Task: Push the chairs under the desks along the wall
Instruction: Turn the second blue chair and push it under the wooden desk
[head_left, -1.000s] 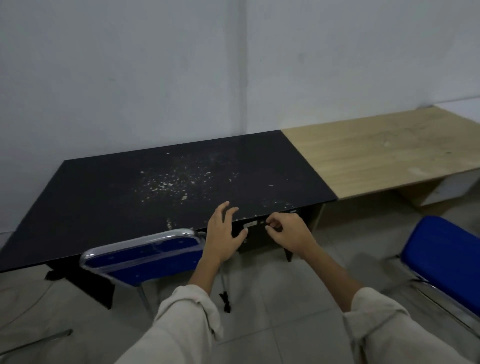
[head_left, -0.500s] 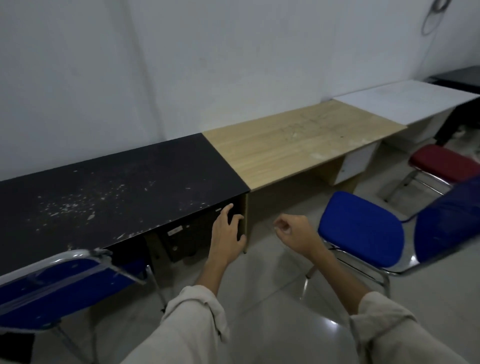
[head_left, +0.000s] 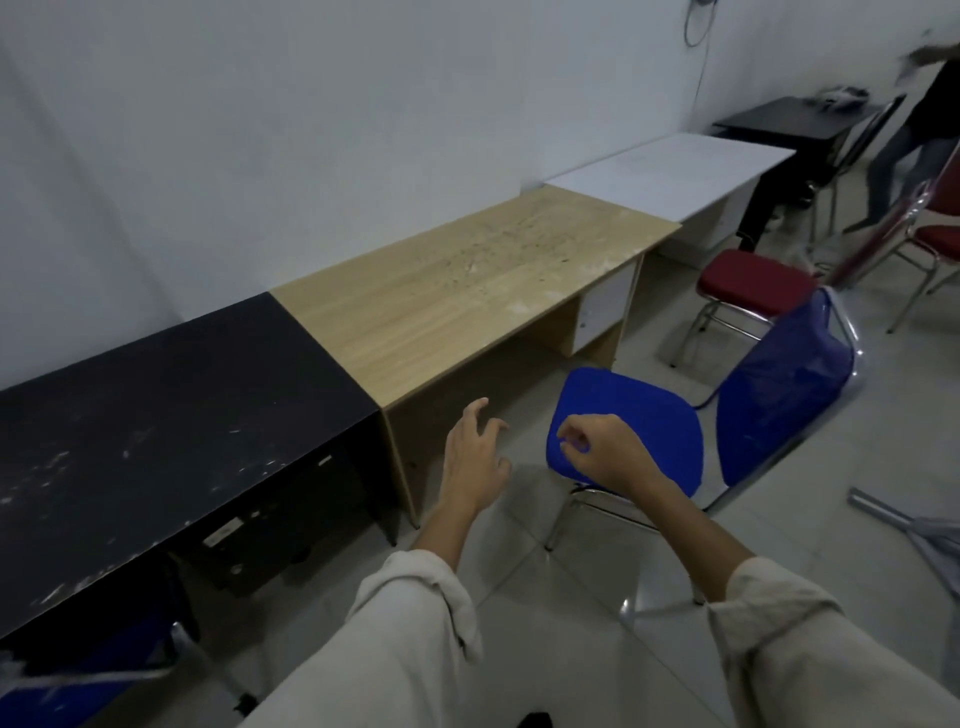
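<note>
Wall: desks in a row, black desk (head_left: 171, 415), wooden desk (head_left: 467, 280).
Writing: none legible.
Left hand (head_left: 475, 460): spread, empty.
Right hand (head_left: 605, 452): loosely curled, empty, over blue chair (head_left: 644, 431).

A plain pale wall (head_left: 322, 135) rises over a glossy light-tiled floor (head_left: 810, 525) that catches a dull reflection, with a thin cable (head_left: 698, 62) hanging down the wall at its far right end, near the corner.
</note>
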